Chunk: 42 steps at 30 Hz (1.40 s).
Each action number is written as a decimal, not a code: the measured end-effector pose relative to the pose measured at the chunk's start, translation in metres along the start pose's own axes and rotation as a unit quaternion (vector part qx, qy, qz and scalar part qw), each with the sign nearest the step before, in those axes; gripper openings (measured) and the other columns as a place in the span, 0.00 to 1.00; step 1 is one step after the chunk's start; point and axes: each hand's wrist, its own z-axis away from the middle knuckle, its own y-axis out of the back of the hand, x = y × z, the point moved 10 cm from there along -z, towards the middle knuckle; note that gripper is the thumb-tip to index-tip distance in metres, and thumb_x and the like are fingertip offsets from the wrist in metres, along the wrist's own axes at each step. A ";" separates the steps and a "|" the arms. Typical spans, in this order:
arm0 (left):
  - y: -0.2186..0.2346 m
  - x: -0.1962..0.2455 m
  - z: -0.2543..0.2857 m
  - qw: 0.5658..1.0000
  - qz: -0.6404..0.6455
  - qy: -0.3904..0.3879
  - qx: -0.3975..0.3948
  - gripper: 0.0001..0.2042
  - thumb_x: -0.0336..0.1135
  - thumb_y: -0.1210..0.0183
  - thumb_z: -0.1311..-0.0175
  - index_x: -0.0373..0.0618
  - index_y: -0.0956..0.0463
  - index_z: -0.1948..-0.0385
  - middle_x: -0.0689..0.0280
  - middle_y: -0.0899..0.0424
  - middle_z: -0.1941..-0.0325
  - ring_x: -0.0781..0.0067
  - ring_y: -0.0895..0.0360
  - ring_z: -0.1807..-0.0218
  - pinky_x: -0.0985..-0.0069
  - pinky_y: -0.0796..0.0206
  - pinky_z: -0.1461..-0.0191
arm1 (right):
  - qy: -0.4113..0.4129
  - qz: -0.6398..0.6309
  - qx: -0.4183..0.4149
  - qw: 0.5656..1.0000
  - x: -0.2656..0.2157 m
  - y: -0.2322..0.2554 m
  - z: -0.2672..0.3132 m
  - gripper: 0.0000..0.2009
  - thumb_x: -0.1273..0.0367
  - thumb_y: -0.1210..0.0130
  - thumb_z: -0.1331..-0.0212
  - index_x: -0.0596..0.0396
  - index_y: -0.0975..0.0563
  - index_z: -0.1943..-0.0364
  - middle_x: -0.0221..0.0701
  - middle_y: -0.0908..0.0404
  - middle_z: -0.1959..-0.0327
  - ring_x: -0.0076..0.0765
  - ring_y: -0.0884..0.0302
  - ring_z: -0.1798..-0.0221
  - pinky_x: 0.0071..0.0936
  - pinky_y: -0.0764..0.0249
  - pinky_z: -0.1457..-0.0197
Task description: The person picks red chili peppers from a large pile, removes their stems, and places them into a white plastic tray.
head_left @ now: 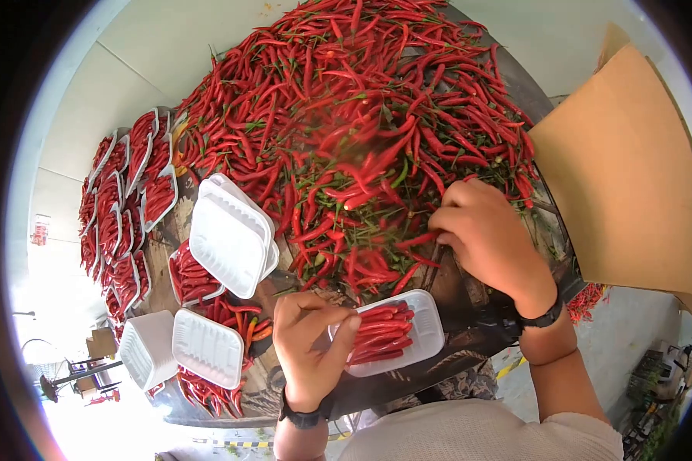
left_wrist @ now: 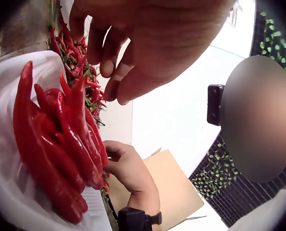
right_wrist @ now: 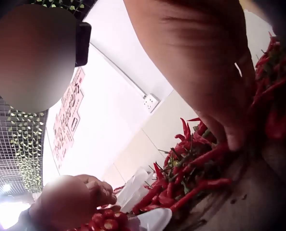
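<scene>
In the head view my left hand (head_left: 313,349) hovers at the left edge of a white foam tray (head_left: 427,338), its fingers loosely bent. Red chili peppers (head_left: 380,334) lie side by side in that tray. The left wrist view shows nothing between the left fingers (left_wrist: 126,85), above the tray's peppers (left_wrist: 68,139). At the near right edge of a big heap of chilies, my right hand (head_left: 488,238) pinches the end of a red chili pepper (head_left: 417,240) between thumb and index finger. Its other fingers are bent, partly hidden in the right wrist view.
The chili heap (head_left: 284,100) covers most of the table. Filled trays (head_left: 111,223) are stacked at the left. Empty white trays (head_left: 231,238) lie upside down nearer, beside another stack (head_left: 146,349) and a single tray (head_left: 207,349). A cardboard box (head_left: 630,169) stands at the right.
</scene>
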 end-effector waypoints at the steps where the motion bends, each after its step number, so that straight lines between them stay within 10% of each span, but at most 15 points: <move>1: 0.003 -0.003 0.001 1.000 0.018 0.011 0.020 0.07 0.28 0.28 0.50 0.42 0.15 0.70 0.64 0.24 0.65 0.67 0.26 0.60 0.72 0.35 0.55 | 0.001 -0.003 -0.001 1.000 -0.001 -0.001 -0.002 0.09 0.77 0.34 0.54 0.56 0.19 0.67 0.35 0.24 0.64 0.45 0.25 0.57 0.40 0.28 0.52; 4: 0.010 -0.007 0.002 0.997 0.055 0.027 0.054 0.08 0.27 0.28 0.52 0.43 0.14 0.70 0.64 0.24 0.65 0.66 0.26 0.60 0.70 0.35 0.57 | -0.010 -0.115 0.144 0.983 0.000 0.027 -0.001 0.08 0.75 0.39 0.45 0.55 0.21 0.60 0.37 0.22 0.66 0.50 0.24 0.59 0.43 0.28 0.56; 11: 0.021 0.010 0.002 0.993 0.035 -0.038 0.105 0.13 0.30 0.25 0.59 0.44 0.14 0.68 0.65 0.26 0.62 0.66 0.28 0.59 0.70 0.35 0.57 | 0.111 -0.296 0.000 0.949 -0.054 -0.006 -0.002 0.12 0.73 0.35 0.46 0.55 0.21 0.57 0.36 0.21 0.69 0.48 0.21 0.64 0.41 0.26 0.61; 21: 0.009 0.014 0.000 0.998 -0.015 -0.054 0.040 0.12 0.31 0.25 0.61 0.46 0.13 0.70 0.66 0.23 0.65 0.61 0.27 0.59 0.67 0.35 0.57 | 0.048 -0.431 -0.083 0.897 -0.068 -0.033 0.005 0.10 0.71 0.34 0.44 0.55 0.22 0.59 0.36 0.17 0.64 0.49 0.18 0.60 0.39 0.26 0.59; 42: 0.020 0.018 0.000 0.995 0.008 -0.073 0.066 0.12 0.28 0.24 0.63 0.48 0.13 0.73 0.68 0.22 0.67 0.64 0.27 0.60 0.68 0.34 0.57 | 0.145 -0.254 -0.013 0.956 -0.075 -0.012 0.007 0.10 0.71 0.31 0.52 0.52 0.21 0.67 0.31 0.22 0.66 0.44 0.24 0.60 0.40 0.32 0.56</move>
